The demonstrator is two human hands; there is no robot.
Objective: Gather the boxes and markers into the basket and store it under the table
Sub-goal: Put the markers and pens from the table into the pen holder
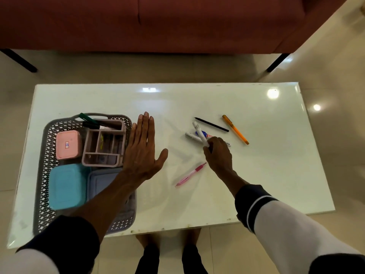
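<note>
A grey lattice basket (pixel 44 175) sits on the left of the white table (pixel 217 194). It holds a pink box (pixel 68 144), a blue box (pixel 67 186), a grey-blue box (pixel 102 180), a divided organiser (pixel 104 144) and dark markers (pixel 89 120). My left hand (pixel 142 149) hovers flat and open just right of the basket. My right hand (pixel 218 154) grips a white marker (pixel 199 131) lying over other white markers (pixel 192 136). A black pen (pixel 211 124), an orange pen (pixel 236 129) and a pink pen (pixel 190 175) lie loose.
A red sofa (pixel 177 22) with black legs stands beyond the table's far edge. Tiled floor surrounds the table. My feet (pixel 167 240) show below the near edge.
</note>
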